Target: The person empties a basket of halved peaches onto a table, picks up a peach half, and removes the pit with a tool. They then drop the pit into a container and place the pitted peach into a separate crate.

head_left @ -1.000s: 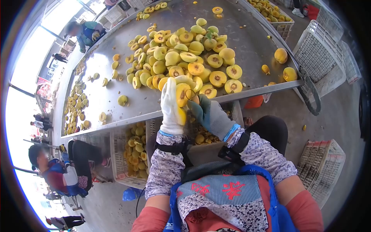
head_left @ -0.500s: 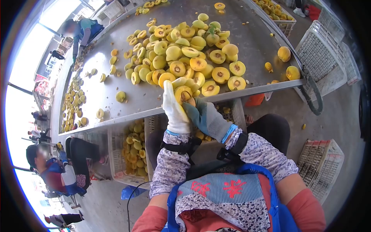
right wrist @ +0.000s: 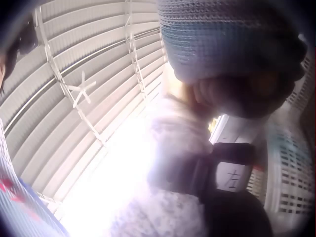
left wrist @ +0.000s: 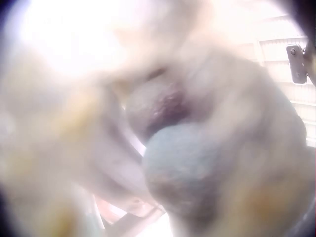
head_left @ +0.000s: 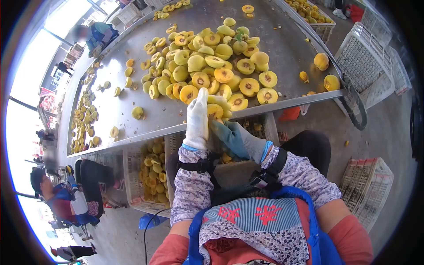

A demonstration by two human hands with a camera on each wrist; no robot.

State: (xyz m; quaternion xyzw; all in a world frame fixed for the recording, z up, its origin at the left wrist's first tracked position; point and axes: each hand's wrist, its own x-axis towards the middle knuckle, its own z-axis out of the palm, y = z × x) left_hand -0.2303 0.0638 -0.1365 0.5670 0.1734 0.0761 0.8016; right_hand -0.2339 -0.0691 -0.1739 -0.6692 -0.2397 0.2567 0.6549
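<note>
My left hand (head_left: 197,119), in a white glove, grips a yellow-green fruit (head_left: 215,111) just past the table's near edge. Against the fruit's lower side, my right hand (head_left: 238,140) in a blue-grey glove has its fingers curled. The thin looped tool in its grip is hidden now. Behind the hands, a pile of halved and whole fruit (head_left: 197,62) lies on the metal table (head_left: 168,118), many brown-centred cut faces up. The left wrist view is badly blurred; in the right wrist view the curled glove (right wrist: 227,49) fills the upper right.
Beneath the table edge stand a crate of fruit (head_left: 133,194) and another crate (head_left: 270,126). White crates (head_left: 363,66) lean at the right, with more (head_left: 365,187) on the floor. Scattered halves (head_left: 84,119) line the table's left side. One person (head_left: 95,37) bends there; another (head_left: 66,198) sits lower left.
The fruit's cut face has tilted partly out of sight between my hands. The thin loop visible over it earlier no longer shows. The person at the table's far left has straightened back from reaching over it.
</note>
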